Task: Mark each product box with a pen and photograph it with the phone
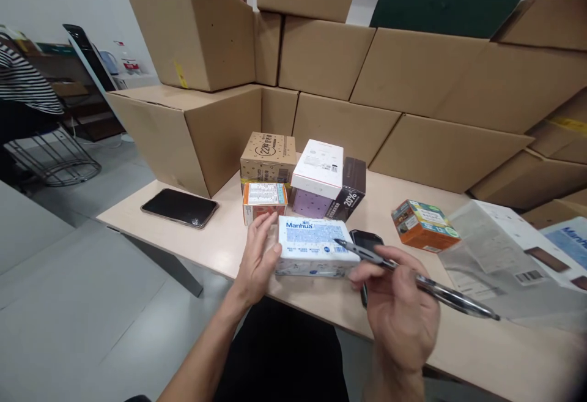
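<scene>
Fingers (367,273) of the right hand (398,310) pinch a silver pen (413,276), its tip just over the top face of the white "Manhua" box (314,246); the left hand's (259,261) fingers lie spread and loose against that box's left end, steadying it without clasping it.

Behind everything, stacked cardboard cartons (321,59) wall off the back of the pale table (229,240). At the right edge lies a clear-wrapped flat package (504,249). A black phone (180,207) rests face up at the table's left end, well apart from the hands. Behind the Manhua box stands a cluster of small boxes: a brown printed box (268,157), a white box on a purple one (318,169), a dark box marked "20%" (351,191) and a little orange-and-white box (265,200). An orange carton (424,224) sits to the right, and a dark device (367,241) lies partly hidden under the pen.

For clean pen work, I judge the left palm should press the box flat so it cannot slide, while the pen meets the face at a low, steady angle.
</scene>
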Demonstrator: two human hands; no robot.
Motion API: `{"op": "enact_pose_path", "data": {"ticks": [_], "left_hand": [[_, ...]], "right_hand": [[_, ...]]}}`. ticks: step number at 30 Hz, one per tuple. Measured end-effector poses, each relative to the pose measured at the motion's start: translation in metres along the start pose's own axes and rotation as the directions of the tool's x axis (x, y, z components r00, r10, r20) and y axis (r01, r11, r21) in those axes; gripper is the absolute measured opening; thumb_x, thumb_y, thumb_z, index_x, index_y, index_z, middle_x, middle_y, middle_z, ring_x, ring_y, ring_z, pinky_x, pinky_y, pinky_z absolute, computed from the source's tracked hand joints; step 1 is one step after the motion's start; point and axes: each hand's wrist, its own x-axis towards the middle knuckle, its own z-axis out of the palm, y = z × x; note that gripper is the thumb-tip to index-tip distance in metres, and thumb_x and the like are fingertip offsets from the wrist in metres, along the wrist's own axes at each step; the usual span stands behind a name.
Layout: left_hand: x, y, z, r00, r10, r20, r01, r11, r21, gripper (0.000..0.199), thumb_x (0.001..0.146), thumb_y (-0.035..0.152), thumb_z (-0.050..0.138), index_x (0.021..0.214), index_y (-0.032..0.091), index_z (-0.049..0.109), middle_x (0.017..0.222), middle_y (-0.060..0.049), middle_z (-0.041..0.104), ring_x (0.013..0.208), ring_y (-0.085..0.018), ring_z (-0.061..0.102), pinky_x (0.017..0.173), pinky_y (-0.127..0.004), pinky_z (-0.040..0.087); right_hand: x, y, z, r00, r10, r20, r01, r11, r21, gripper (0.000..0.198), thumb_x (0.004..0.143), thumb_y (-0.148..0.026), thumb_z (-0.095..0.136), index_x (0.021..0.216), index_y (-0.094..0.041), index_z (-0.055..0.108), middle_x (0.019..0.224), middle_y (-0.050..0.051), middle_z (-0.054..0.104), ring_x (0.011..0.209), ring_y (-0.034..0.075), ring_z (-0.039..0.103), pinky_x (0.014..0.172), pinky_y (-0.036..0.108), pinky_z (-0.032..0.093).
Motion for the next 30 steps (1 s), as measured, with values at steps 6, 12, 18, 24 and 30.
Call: {"op": "enact_pose_path", "data": {"ticks": [6,12,18,24,30], "left_hand": [[-0.007,0.014,0.007,0.909,0.416,-0.040,-0.397,0.889,0.229,0.035,0.092,0.026,0.054,0.127,0.026,0.057,0.133,-0.010,0.054,0.130,-0.029,0.044,0.110,-0.055,0.037],[-0.003,0.026,0.025,0.858,0.503,0.104,-0.504,0.786,0.359,0.029,0.082,0.020,0.068,0.111,0.023,0.065,0.116,-0.008,0.067,0.119,-0.028,0.053,0.109,-0.054,0.037],[-0.004,0.022,0.024,0.867,0.488,0.101,-0.490,0.797,0.354,0.023,0.085,0.019,0.066,0.108,0.022,0.066,0.116,-0.008,0.068,0.121,-0.028,0.051,0.108,-0.053,0.039],[-0.004,0.020,0.024,0.881,0.460,0.113,-0.470,0.815,0.339,0.024,0.091,0.013,0.057,0.109,0.023,0.068,0.116,-0.006,0.067,0.119,-0.024,0.052,0.110,-0.052,0.037],[-0.003,0.022,0.024,0.879,0.467,0.094,-0.469,0.817,0.335,0.023,0.091,0.014,0.056,0.108,0.024,0.068,0.114,-0.005,0.068,0.115,-0.023,0.055,0.109,-0.051,0.039]], "right_hand": [[0.021,0.012,0.035,0.999,-0.049,-0.003,0.046,0.956,-0.290,0.023,0.091,-0.035,0.063,0.109,-0.022,0.062,0.086,0.001,0.072,0.079,0.016,0.068,0.074,0.031,0.053],[0.032,0.035,0.039,0.992,0.009,0.125,0.046,0.901,-0.432,0.016,0.096,-0.037,0.052,0.098,-0.022,0.057,0.077,-0.002,0.066,0.073,0.014,0.064,0.074,0.029,0.052],[0.025,0.043,0.037,0.985,-0.014,0.174,0.099,0.865,-0.492,0.017,0.098,-0.035,0.049,0.096,-0.022,0.059,0.075,-0.003,0.063,0.068,0.012,0.060,0.070,0.025,0.050],[0.024,0.043,0.038,0.980,-0.045,0.195,0.146,0.828,-0.542,0.024,0.098,-0.037,0.047,0.091,-0.021,0.063,0.080,-0.001,0.067,0.074,0.014,0.063,0.071,0.026,0.049],[0.026,0.041,0.041,0.972,-0.094,0.216,0.206,0.778,-0.593,0.028,0.099,-0.037,0.044,0.085,-0.021,0.062,0.079,0.000,0.067,0.074,0.014,0.063,0.072,0.026,0.047]]}}
